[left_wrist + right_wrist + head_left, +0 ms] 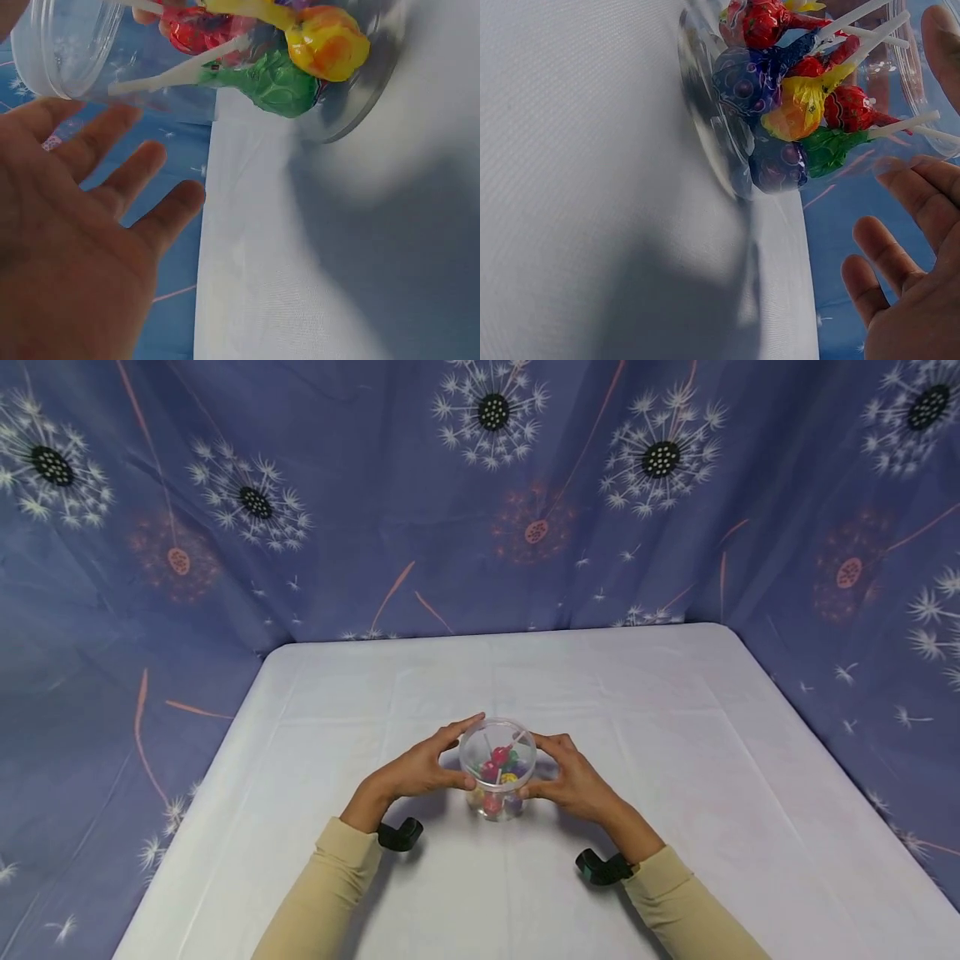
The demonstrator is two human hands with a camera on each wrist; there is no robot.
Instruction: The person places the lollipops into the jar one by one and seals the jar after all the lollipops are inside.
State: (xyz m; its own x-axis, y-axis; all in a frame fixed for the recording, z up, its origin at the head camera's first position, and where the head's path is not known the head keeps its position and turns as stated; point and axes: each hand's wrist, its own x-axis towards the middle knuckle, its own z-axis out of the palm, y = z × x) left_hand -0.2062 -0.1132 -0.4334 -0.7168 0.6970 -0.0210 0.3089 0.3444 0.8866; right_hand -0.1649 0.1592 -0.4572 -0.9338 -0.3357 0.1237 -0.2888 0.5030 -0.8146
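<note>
A clear round plastic jar [498,787] stands upright near the middle of the table, its base at the white cloth. Wrapped lollipops [491,772] fill its lower part, red, yellow, green and purple, with white sticks pointing up. My left hand [420,768] grips the jar's upper rim from the left, thumb in front. On the opposite side my right hand [576,781] holds the same rim between thumb and fingers. In the left wrist view a green lollipop [281,84] shows through the wall; the right wrist view shows a purple one [742,81]. Lower fingers of both hands spread away from the wall.
A white cloth [360,693] covers the table, whose far edge meets a blue curtain [337,527] with dandelion prints. The curtain also runs along both sides. Black wrist devices [401,834] sit below each hand, at the beige sleeves [330,877].
</note>
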